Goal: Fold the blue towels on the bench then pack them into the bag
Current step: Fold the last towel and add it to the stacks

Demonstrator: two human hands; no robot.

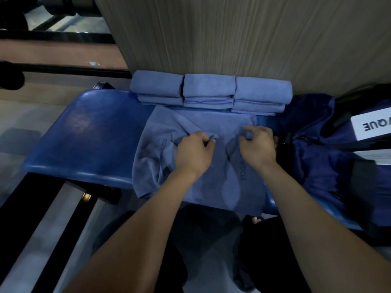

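A light blue towel (190, 123) lies rumpled across the blue bench (84, 140), its near edge hanging over the front. My left hand (193, 152) pinches a fold of this towel near its middle. My right hand (257, 145) pinches another bunch of the same towel a little to the right. Three stacks of folded blue towels (209, 89) stand in a row at the back of the bench against the wall. A dark navy bag (313, 149) sits on the bench to the right, touching the towel's right side.
A wood-grain wall panel (232, 34) rises right behind the bench. A white label with black letters (372, 125) lies on the bag at far right. Black metal rails (63, 68) and floor run to the left. My legs are below the bench edge.
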